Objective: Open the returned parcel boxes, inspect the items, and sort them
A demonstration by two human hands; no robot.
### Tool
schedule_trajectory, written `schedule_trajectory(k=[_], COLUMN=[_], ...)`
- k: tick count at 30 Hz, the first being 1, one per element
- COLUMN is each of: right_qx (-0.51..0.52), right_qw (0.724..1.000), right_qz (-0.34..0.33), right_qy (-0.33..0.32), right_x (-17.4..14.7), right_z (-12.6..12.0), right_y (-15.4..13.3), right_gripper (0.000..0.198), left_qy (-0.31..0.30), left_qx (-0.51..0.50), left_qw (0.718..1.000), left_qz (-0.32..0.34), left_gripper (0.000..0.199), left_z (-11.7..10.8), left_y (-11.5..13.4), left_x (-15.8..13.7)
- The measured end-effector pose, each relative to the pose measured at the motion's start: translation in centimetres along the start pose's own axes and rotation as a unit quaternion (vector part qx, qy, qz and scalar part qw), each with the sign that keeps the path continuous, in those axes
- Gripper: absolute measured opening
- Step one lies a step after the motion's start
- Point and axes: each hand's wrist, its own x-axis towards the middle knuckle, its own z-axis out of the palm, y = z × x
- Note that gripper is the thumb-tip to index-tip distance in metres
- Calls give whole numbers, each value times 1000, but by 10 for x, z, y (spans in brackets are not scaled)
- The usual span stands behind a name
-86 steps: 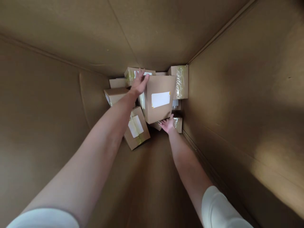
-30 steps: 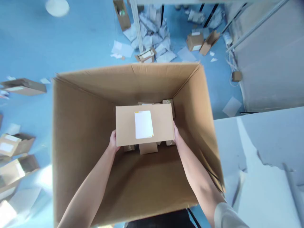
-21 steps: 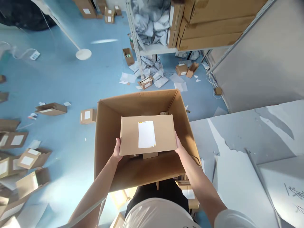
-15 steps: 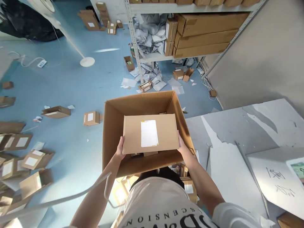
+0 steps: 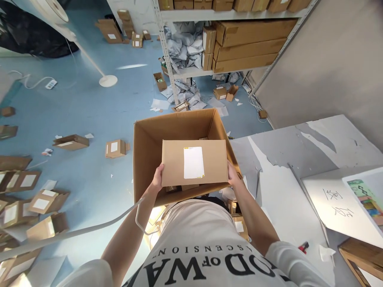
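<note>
Two hands, the left hand [image 5: 157, 175] and the right hand [image 5: 232, 173], grip opposite ends of a labelled box [image 5: 194, 161], spread as wide as it is long. It is held over the mouth of a big carton [image 5: 179, 128]; smaller boxes [image 5: 190, 186] show inside the carton. A shelf [image 5: 191, 72] stands beyond the carton, a table [image 5: 243, 156] to its right. The step in hand seems to be supporting the box above the carton; moving it calls for even pressure and clearance at the carton's rim.
</note>
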Motion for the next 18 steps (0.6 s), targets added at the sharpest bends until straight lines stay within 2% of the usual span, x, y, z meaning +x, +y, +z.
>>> schedule_trajectory(k=[3,6,10,13,16,18], right_qx=[35,57,71,101,144,168], right_qw=[999,995,992,981,958,940], right_qz=[29,73,2,-35,-83,-110], right_qy=[22,44,108,163,235,277], right_x=[-3,-14,-44,-74,-108,-134], right_z=[-3,-6,-19,-39,-68,-91], right_y=[1,-4,-23,-38,-43,-39], right_gripper=[34,45,53,54,52,54], left_qy=[-11,-1,-2,-53,-140,-205], left_qx=[4,13,51,82,111,127], left_qw=[1000,1000,997,994,983,970], left_qz=[1,-14,-51,-49,-52,-36], left_gripper=[61,60,54,52,51,51], left_z=[7,16,41,81,138,180], left_y=[3,7,19,27,21,7], left_x=[-1,-1,8,27,45,50])
